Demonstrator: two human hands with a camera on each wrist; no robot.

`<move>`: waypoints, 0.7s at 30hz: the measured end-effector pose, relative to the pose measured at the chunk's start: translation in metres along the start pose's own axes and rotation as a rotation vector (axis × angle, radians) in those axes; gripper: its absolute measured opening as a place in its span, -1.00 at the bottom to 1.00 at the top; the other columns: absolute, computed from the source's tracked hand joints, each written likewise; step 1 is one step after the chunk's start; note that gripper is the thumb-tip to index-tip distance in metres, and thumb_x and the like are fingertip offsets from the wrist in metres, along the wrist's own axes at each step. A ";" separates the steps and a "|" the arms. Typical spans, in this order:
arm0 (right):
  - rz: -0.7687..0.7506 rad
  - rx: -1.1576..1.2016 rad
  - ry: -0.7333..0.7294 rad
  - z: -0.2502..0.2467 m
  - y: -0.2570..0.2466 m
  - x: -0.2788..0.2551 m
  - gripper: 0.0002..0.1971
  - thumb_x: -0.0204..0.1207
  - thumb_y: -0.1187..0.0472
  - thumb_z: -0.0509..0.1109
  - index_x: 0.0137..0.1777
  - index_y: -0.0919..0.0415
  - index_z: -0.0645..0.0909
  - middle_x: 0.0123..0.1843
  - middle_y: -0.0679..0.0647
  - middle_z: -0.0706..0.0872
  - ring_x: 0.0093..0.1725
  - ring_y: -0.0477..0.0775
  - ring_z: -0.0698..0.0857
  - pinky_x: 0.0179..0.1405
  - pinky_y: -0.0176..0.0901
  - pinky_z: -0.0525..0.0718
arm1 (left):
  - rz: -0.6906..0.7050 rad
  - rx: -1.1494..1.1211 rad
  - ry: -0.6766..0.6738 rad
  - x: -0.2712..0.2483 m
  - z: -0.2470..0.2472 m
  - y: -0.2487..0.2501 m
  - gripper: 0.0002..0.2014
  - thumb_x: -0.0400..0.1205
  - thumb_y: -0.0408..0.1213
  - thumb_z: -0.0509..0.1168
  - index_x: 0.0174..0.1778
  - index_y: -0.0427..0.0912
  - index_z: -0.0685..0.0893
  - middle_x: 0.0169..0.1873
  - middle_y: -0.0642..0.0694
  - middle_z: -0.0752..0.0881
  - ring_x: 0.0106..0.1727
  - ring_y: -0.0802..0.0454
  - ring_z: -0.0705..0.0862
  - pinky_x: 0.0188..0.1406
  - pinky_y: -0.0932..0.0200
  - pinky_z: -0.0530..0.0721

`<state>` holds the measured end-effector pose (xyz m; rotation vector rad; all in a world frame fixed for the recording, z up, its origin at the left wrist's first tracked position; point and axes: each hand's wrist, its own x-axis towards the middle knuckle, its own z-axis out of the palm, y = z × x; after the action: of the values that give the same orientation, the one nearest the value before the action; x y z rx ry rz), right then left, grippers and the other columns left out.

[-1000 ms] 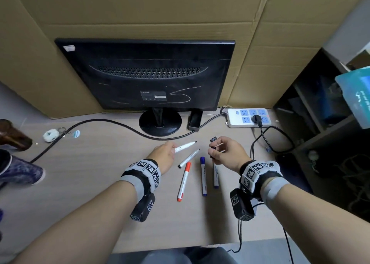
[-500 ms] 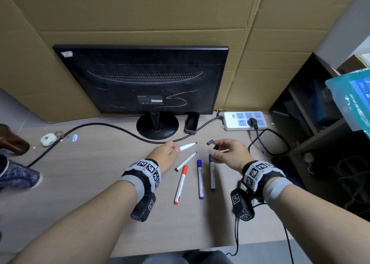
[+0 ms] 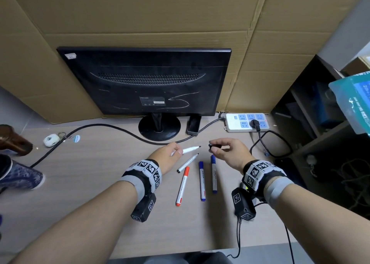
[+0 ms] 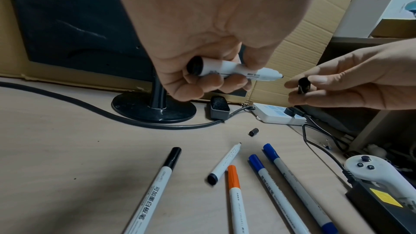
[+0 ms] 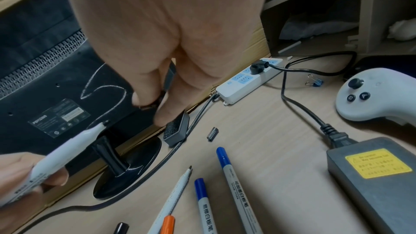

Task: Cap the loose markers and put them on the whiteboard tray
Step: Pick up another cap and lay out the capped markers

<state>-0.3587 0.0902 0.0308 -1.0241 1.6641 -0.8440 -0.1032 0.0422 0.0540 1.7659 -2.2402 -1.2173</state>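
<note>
The left hand (image 4: 202,45) curls its fingers (image 4: 216,82) around a white marker with no cap (image 4: 236,72). Its black tip points to the right. The right hand (image 4: 360,84) pinches a small black cap (image 4: 303,84) between thumb and fingers (image 5: 144,93). The cap is just beside the marker tip, with a small gap between them. Both are held up above the bench (image 3: 90,163).

Under the hands, more markers lie flat on the bench. 1 white marker (image 4: 225,163) has no cap, and its tip points away from the person. Next to it lie 1 marker with an orange cap (image 4: 236,193), 2 markers with blue caps (image 4: 276,197), and 1 marker with a black cap (image 4: 157,186). A second loose black cap (image 4: 253,132) lies on the bench past the marker tips.

Farther back, a black monitor (image 3: 148,83) stands with its back to the person. A small grey tray (image 5: 178,131) holds a black sponge beside the monitor's foot. A white power strip (image 3: 248,122) has 1 black plug in it. A white controller (image 5: 378,95) and a black power brick (image 5: 371,181) sit on the right.
</note>
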 end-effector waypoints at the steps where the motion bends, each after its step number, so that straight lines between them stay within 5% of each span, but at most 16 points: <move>1: -0.010 0.043 -0.007 0.001 -0.001 -0.001 -0.83 0.61 0.33 0.55 0.14 0.13 0.83 0.06 0.14 0.88 -0.02 0.08 0.92 0.10 -0.10 0.85 | 0.004 0.001 -0.001 0.000 0.000 0.000 -0.74 0.83 -0.02 0.12 0.27 -0.03 0.63 0.09 0.00 0.67 0.10 -0.08 0.64 -0.05 0.13 0.46; 4: -0.031 0.118 -0.022 0.001 -0.005 -0.003 -0.83 0.57 0.44 0.55 0.01 0.16 0.84 -0.03 0.26 0.87 -0.15 0.09 0.92 -0.06 -0.16 0.85 | 0.013 -0.012 0.000 0.001 0.000 0.000 -0.76 0.82 -0.02 0.15 0.22 -0.01 0.65 0.05 -0.01 0.69 0.04 -0.06 0.62 -0.10 0.12 0.45; 9: -0.034 0.215 -0.087 0.003 -0.010 -0.005 -0.76 0.62 0.58 0.42 0.11 0.29 0.78 0.00 0.31 0.84 -0.14 0.04 0.93 -0.06 -0.25 0.87 | 0.028 -0.036 -0.001 0.001 0.000 -0.001 -0.79 0.81 -0.02 0.17 0.19 0.01 0.65 -0.04 0.03 0.68 -0.02 -0.01 0.61 -0.12 0.12 0.47; 21: -0.012 0.285 -0.119 0.007 -0.019 -0.012 -0.79 0.59 0.60 0.44 0.11 0.37 0.77 -0.10 0.28 0.87 -0.18 0.06 0.92 -0.11 -0.24 0.87 | 0.065 -0.062 -0.001 -0.005 0.000 -0.004 -0.80 0.81 -0.02 0.16 0.18 0.02 0.65 -0.10 0.10 0.64 -0.07 0.06 0.58 -0.15 0.13 0.49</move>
<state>-0.3450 0.0933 0.0495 -0.8688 1.3917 -0.9770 -0.0985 0.0462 0.0534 1.6579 -2.2166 -1.2598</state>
